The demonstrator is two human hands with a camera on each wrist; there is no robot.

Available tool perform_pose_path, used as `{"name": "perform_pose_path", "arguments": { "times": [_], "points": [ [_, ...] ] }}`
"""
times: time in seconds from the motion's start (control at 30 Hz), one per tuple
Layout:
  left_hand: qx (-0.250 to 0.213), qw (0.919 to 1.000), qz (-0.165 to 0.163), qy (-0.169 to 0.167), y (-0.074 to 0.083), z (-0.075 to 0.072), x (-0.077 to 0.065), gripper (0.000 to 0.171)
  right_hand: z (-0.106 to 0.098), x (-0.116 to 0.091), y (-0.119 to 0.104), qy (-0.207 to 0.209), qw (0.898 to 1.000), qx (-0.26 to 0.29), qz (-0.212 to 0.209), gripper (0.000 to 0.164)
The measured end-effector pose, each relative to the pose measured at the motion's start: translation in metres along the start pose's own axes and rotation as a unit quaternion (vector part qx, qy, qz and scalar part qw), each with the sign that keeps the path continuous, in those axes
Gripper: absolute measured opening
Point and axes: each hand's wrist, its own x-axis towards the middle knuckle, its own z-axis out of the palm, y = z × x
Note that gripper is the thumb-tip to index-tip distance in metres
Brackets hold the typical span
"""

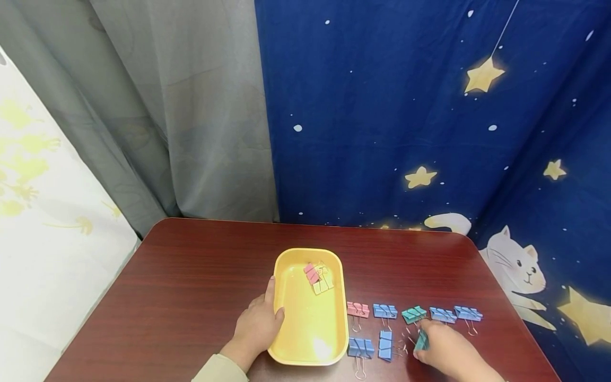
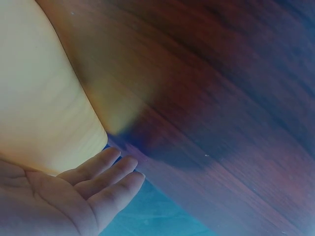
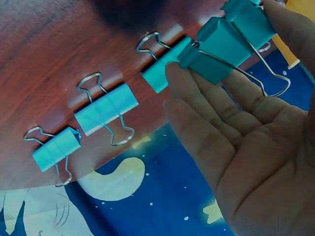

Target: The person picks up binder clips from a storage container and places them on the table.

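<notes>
My left hand (image 1: 255, 323) holds the yellow tray (image 1: 274, 347) at its left side, thumb over the rim and fingers along the outer wall. In the left wrist view, the fingers (image 2: 106, 196) lie by the tray's underside edge. My right hand (image 1: 446, 345) pinches a green binder clip (image 3: 221, 49) between thumb and fingers, partly hidden in the head view. Beyond it lies another green binder clip (image 1: 413, 314). Inside the tray are a pink binder clip (image 1: 311, 273) and a yellow binder clip (image 1: 323, 285), close together near the far right corner.
Right of the tray lie a pink binder clip (image 1: 358, 310) and several blue ones, including a blue binder clip (image 1: 360, 348) close to its wall and a blue binder clip (image 1: 469, 313) at the far right. The wooden table (image 1: 200, 276) ends before a blue curtain (image 1: 353, 132).
</notes>
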Motion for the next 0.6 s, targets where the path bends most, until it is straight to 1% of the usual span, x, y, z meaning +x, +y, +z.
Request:
{"name": "perform_pose_path", "arguments": {
  "times": [0.17, 0.33, 0.4, 0.6],
  "points": [
    [0.002, 1.0, 0.001, 0.001, 0.0, 0.0, 0.0, 0.073, 0.008, 0.001, 0.006, 0.017, 1.0, -0.005, -0.021, 0.056],
    [0.003, 1.0, 0.003, 0.004, 0.0, 0.0, 0.0, 0.073, 0.011, -0.001, 0.009, 0.036, 0.999, -0.006, -0.032, 0.044],
    [0.003, 1.0, 0.003, 0.004, 0.0, 0.0, 0.0, 0.073, 0.012, -0.001, 0.011, 0.035, 0.999, -0.003, -0.032, 0.04],
    [0.004, 1.0, 0.003, 0.005, 0.0, -0.001, 0.0, 0.073, 0.012, -0.001, 0.015, 0.015, 1.0, 0.003, -0.022, 0.045]
  ]
}}
